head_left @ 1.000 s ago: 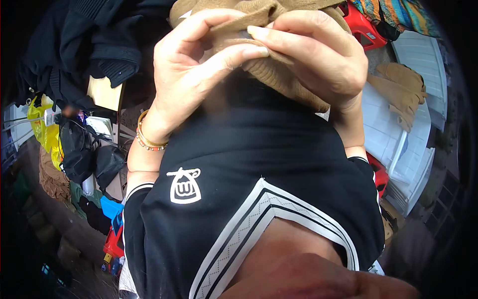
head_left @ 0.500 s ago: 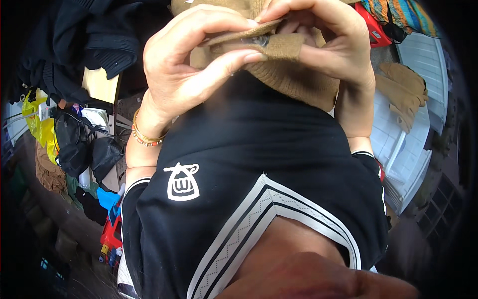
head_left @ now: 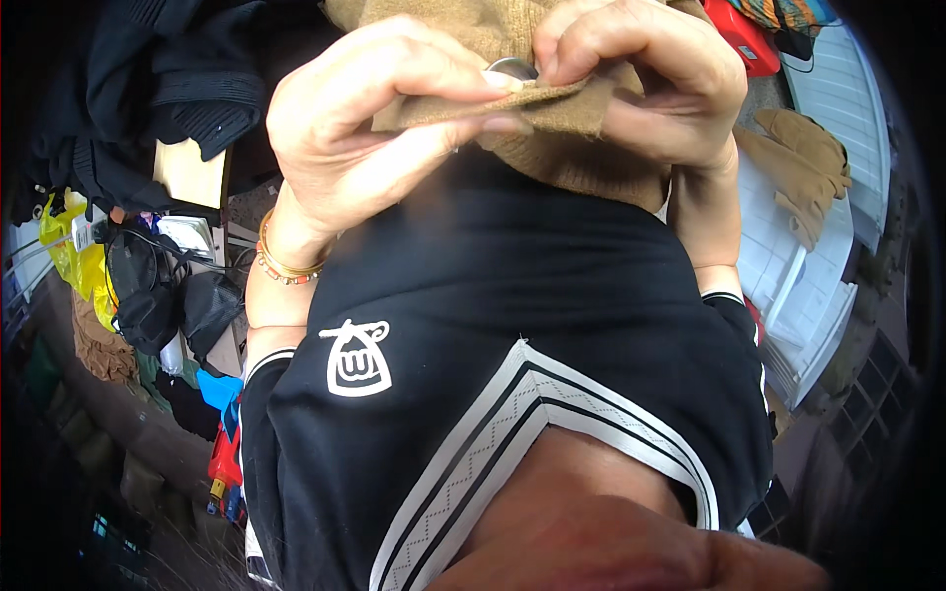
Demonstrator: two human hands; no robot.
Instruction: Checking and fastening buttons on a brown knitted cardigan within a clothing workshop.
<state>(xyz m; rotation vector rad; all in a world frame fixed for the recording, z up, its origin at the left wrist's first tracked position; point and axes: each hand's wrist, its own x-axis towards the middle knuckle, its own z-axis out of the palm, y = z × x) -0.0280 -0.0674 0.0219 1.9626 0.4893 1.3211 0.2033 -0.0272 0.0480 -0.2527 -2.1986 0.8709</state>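
A tan knitted garment (head_left: 581,167) spans the top middle, with its ribbed part hanging in front of my black top. My left hand (head_left: 365,123) pinches a folded edge of the knit between thumb and forefinger. Across from it, my right hand (head_left: 665,84) grips the same edge, its thumb underneath and fingertips above. Between the two sets of fingertips, a round shiny dark disc (head_left: 512,68), like a button, sticks up behind the fold. Its lower part is hidden by the knit. Bracelets circle my left wrist.
Dark knitted clothing (head_left: 168,84) lies at the upper left, beside a pale board (head_left: 192,172). Black bags (head_left: 148,281) and a yellow plastic bag (head_left: 67,246) sit left. On the right, another tan knit piece (head_left: 803,163) rests on white plastic bins (head_left: 798,286). A red object (head_left: 741,37) stands top right.
The gap in the knit between my fingers has been pressed together into a flat fold. The round disc now stands above that fold instead of inside it. My hands have shifted slightly.
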